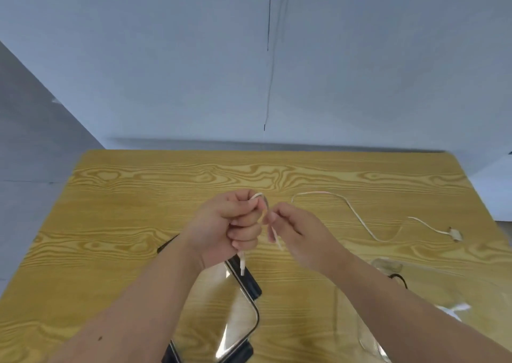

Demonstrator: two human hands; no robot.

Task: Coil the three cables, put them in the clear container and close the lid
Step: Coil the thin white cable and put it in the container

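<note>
While the white cable [242, 263] sits bunched above the middle of the bench [138, 196], the coiling looks well under way, I'd say. The left grip [230, 224] is clenched round the gathered loops, with a bit of loop poking out over the top of the fist and one plug end dangling below it. The right grip [293, 232] pinches the loose strand just beside that fist, fingertips nearly touching the left knuckles.

To do this well, I reckon each turn should match the size of the last. The strand should roll between the right fingers so it doesn't twist, and every new loop gets clamped under the left thumb before reaching for more. The tail wants to end short enough to tuck.

Further right, a second white cable [357, 215] lies uncoiled in a lazy wave across the wood, its plug [454, 233] at the far right end. That one's waiting its turn.

Nearer the body, the clear lid [256, 318], with its black edge and clips, lies flat under the left wrist. It's off the clear container [365, 346], which sits low right beneath the right forearm. A black cable [399, 279] shows by that container; whether it's inside, I can't tell through the glare.
</note>
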